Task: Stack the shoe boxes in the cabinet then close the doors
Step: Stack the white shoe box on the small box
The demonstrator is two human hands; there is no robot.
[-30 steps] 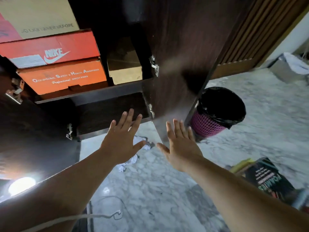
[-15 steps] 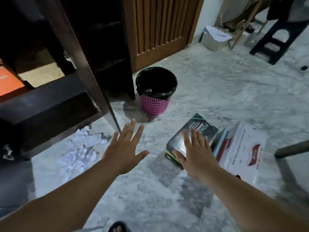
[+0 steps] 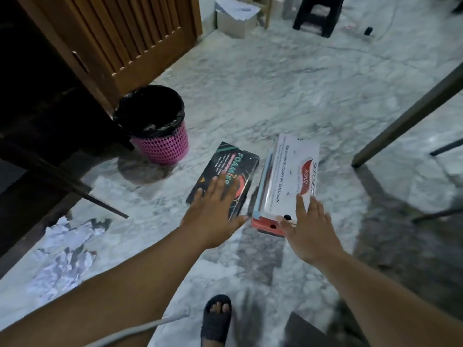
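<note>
Reaching down with fingers spread and empty, the left hand (image 3: 213, 216) hovers over the black shoe box (image 3: 225, 171). The right hand (image 3: 309, 230), likewise open, overlaps the white shoe box (image 3: 293, 171) beside it.

Bare floor (image 3: 288, 101) beyond both boxes (image 3: 288, 176)

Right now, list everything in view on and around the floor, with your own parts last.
black box: 1, black with green lettering, flat on the floor, under the left hand
white box: 1, white with a red base, on the floor right of the black box
bin: 1, pink with a black liner, beside the cabinet
cabinet: 1, dark brown, at left
slatted door: 1, light brown, upper left
crumpled paper: several pieces, white, floor at lower left
stool: 1, black, top
carton: 1, grey with white paper in it, top
table leg: 1, grey, right
left hand: 1, open, over the black box
right hand: 1, open, at the white box's near end
foot: 1, in a black sandal, bottom
</note>
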